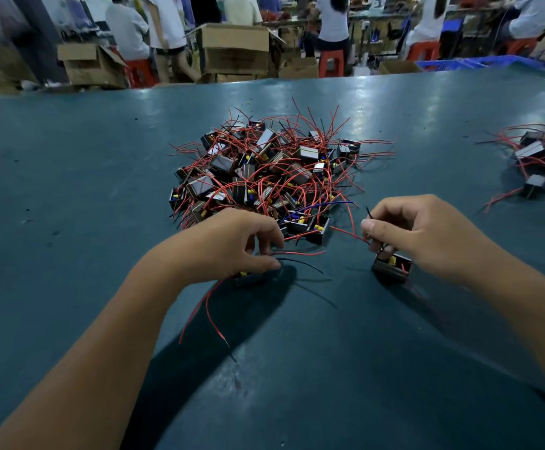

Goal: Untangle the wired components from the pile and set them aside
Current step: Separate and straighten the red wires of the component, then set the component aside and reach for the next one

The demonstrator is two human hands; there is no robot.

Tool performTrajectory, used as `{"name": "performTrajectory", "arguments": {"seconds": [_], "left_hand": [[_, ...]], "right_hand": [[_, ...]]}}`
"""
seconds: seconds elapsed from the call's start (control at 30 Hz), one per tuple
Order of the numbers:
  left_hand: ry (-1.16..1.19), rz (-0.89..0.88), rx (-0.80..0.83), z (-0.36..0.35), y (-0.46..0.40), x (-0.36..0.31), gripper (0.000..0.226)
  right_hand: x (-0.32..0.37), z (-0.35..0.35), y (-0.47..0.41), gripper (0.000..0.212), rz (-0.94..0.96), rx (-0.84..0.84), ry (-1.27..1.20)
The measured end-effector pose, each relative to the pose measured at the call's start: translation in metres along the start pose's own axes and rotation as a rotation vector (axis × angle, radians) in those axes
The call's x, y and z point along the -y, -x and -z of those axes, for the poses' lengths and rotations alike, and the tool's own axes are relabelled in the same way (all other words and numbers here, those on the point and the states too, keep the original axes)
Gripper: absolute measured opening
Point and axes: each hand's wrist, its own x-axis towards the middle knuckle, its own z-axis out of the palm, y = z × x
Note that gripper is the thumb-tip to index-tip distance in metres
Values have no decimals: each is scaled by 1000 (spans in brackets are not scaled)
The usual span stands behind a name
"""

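Teal surface [69,190] bearing the central pile [264,170] of small black box-shaped components with red leads, many crossing one another; a smaller set-aside group [544,160] lies well apart at the right edge.

Left hand [232,245], fingers curled, pinching a component [251,278] just in front of the pile; its red wires [206,306] trail toward the viewer and a black wire [300,263] arcs rightward. Right hand [427,235], fingers curled, gripping a second component [392,266] held near the surface, with a thin black lead projecting above the thumb.

Probable hazards: a red lead [345,231] runs from the right hand's grasp back toward the pile, so pulling away could drag neighbouring units or strain the wire at its joint; the two held components' leads may snag on each other if the hands cross.

Containers: open cardboard boxes [235,50] on the floor beyond the surface, contents not discernible; a blue crate [479,62] at far right, contents likewise hidden.
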Motion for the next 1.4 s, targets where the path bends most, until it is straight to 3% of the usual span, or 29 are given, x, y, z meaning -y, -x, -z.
{"name": "performTrajectory", "arguments": {"seconds": [0.07,0.17,0.2,0.3,0.37,0.47,0.6,0.73,0.97,1.17,1.3,1.4], "left_hand": [[-64,-10,13,-4,-2,-1,15],[-72,-35,3,-5,-2,-5,11],[-68,-37,-3,-4,-1,-6,16],[-80,-46,-27,-5,-3,-6,31],[-77,-51,-33,-6,-3,-5,31],[-37,-75,-9,-6,-2,-5,25],[67,-88,74,-3,1,-7,17],[265,-54,48,-5,1,-18,27],[120,-24,56,-17,-6,-27,19],[254,47,-17,-16,-5,-27,40],[199,35,-33,-18,-6,-29,30],[188,45,-35,-19,-7,-29,24]], "right_hand": [[2,-3,2,13,48,-108,12],[16,-7,9,4,366,-419,222],[20,-11,12,7,452,-421,241],[27,-29,23,20,544,-191,309],[25,-42,25,26,542,-92,457],[21,-49,22,17,494,-30,450],[16,-52,16,8,445,-88,344],[15,-51,13,7,353,-159,184],[13,-49,10,6,281,-155,0],[8,2,-1,5,218,-583,-111],[0,9,-4,11,132,-353,-132],[-2,4,-3,3,120,-212,-33]]}}
